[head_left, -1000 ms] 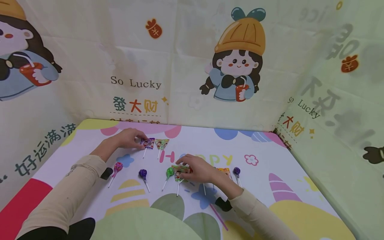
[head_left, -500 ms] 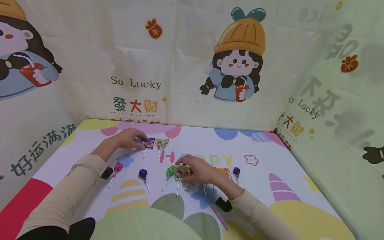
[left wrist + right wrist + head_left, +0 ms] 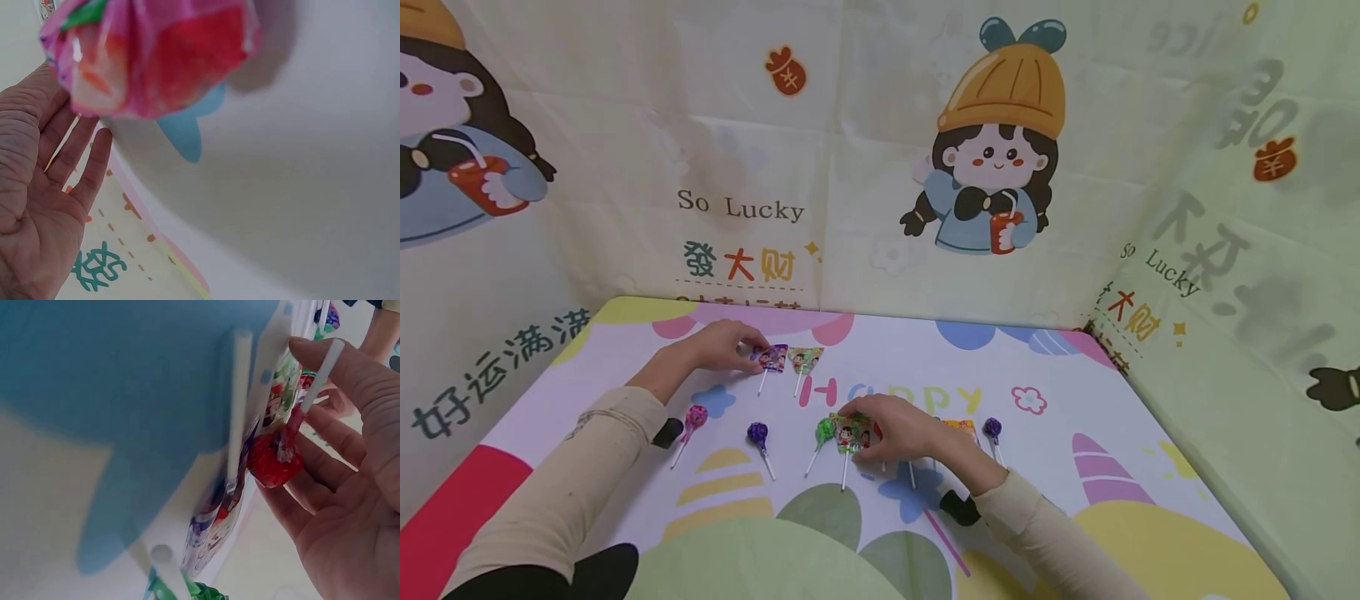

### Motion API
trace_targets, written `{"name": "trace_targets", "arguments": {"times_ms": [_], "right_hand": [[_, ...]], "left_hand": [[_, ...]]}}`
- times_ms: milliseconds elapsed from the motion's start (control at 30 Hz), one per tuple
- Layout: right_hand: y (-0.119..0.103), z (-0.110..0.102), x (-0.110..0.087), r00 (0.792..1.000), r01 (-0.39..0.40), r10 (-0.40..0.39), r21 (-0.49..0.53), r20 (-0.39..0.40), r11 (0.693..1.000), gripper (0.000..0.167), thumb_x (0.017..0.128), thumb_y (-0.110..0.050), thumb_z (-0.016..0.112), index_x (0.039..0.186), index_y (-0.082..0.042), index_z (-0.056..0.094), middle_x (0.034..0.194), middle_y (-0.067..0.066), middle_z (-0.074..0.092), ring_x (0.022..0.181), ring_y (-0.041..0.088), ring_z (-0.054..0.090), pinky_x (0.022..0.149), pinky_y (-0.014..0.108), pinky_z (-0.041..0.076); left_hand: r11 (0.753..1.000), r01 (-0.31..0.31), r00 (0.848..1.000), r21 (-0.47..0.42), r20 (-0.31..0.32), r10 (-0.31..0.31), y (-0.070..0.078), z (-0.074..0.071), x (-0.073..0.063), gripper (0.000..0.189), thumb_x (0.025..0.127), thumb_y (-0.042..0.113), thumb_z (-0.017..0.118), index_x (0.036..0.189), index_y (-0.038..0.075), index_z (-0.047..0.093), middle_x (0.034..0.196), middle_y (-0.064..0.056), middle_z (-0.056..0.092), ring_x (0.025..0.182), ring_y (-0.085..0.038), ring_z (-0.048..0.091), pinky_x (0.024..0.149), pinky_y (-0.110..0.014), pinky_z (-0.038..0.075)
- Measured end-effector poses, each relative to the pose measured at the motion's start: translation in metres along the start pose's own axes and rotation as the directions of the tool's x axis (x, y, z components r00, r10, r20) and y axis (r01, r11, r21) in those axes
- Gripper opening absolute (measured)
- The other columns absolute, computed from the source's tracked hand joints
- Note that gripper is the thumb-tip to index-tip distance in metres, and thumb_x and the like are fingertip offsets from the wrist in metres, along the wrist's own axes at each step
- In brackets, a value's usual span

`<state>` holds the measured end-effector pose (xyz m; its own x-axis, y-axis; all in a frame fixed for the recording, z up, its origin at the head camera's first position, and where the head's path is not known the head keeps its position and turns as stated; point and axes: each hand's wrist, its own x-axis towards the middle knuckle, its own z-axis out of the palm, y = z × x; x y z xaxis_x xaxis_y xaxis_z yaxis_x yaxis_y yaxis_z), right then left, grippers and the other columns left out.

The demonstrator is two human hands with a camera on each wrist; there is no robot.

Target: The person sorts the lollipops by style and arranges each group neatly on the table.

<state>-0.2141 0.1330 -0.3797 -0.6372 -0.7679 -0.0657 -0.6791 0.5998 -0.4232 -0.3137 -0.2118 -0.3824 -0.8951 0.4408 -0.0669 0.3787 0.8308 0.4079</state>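
Note:
My left hand [image 3: 724, 347] reaches to the far left of the table, its thumb and fingertips at the left edges of a flat lollipop in a purple wrapper [image 3: 772, 358]. A pink lollipop [image 3: 150, 56] hides those fingertips in the left wrist view. Mid-table, my right hand [image 3: 898, 427] arches beside a flat lollipop in a green and red wrapper [image 3: 848, 435]. Its thumb and index finger stand apart at the wrapper's near and far edges. A round red lollipop [image 3: 275, 461] shows before the palm in the right wrist view. A green lollipop [image 3: 825, 430] lies just left of the green and red wrapper.
Another flat lollipop, light green [image 3: 806, 360], lies right of the purple one. Round purple lollipops lie left [image 3: 757, 434] and right [image 3: 992, 427]. An orange wrapper [image 3: 961, 428] shows partly behind the right wrist. Printed cloth walls [image 3: 865, 167] border the table [image 3: 1045, 467] behind and at the sides.
My right thumb has slid off the green and red wrapper toward me, uncovering more of it. That lollipop stays in place, and so does my left hand.

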Motion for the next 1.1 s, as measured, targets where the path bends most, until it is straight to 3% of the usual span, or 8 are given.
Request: {"name": "trace_targets", "arguments": {"times_ms": [233, 500, 833, 1100], "right_hand": [[0.004, 0.001, 0.002, 1.0, 0.022, -0.023, -0.051, -0.008, 0.998, 0.056, 0.088, -0.023, 0.079, 0.139, -0.013, 0.06, 0.133, 0.0, 0.065, 0.116, 0.014, 0.059, 0.104, 0.033, 0.048], [0.004, 0.001, 0.005, 0.999, 0.048, -0.049, -0.077, -0.022, 0.996, 0.051, 0.087, -0.022, 0.077, 0.136, -0.014, 0.063, 0.128, -0.001, 0.068, 0.101, 0.013, 0.058, 0.093, 0.031, 0.049], [0.006, 0.002, 0.01, 0.998, 0.06, -0.063, -0.104, -0.029, 0.993, 0.045, 0.087, -0.021, 0.075, 0.13, -0.014, 0.067, 0.124, -0.003, 0.07, 0.101, 0.01, 0.059, 0.092, 0.028, 0.05], [0.008, 0.002, 0.013, 0.997, 0.066, -0.068, -0.066, -0.032, 0.996, 0.043, 0.085, -0.017, 0.077, 0.127, -0.013, 0.068, 0.12, -0.003, 0.07, 0.095, 0.008, 0.056, 0.085, 0.024, 0.048]], "left_hand": [[1.0, 0.02, 1.0, -0.007, -0.003, -0.02, 0.0, 0.0, 0.0, 0.045, 0.087, 0.029, 0.083, 0.127, 0.012, 0.071, 0.127, -0.013, 0.068, 0.11, -0.031, 0.059, 0.099, -0.053, 0.05], [1.0, 0.014, 1.0, -0.008, 0.001, -0.014, 0.002, -0.001, -0.001, 0.044, 0.088, 0.029, 0.082, 0.126, 0.011, 0.071, 0.125, -0.013, 0.068, 0.109, -0.031, 0.058, 0.098, -0.053, 0.051], [1.0, 0.019, 1.0, -0.01, 0.0, -0.019, 0.005, -0.001, -0.003, 0.042, 0.088, 0.027, 0.082, 0.126, 0.011, 0.071, 0.125, -0.012, 0.068, 0.111, -0.031, 0.058, 0.1, -0.053, 0.05], [1.0, 0.015, 1.0, -0.011, -0.006, -0.015, 0.006, -0.001, -0.004, 0.043, 0.088, 0.026, 0.082, 0.126, 0.01, 0.071, 0.123, -0.012, 0.069, 0.109, -0.03, 0.058, 0.098, -0.052, 0.051]]}}
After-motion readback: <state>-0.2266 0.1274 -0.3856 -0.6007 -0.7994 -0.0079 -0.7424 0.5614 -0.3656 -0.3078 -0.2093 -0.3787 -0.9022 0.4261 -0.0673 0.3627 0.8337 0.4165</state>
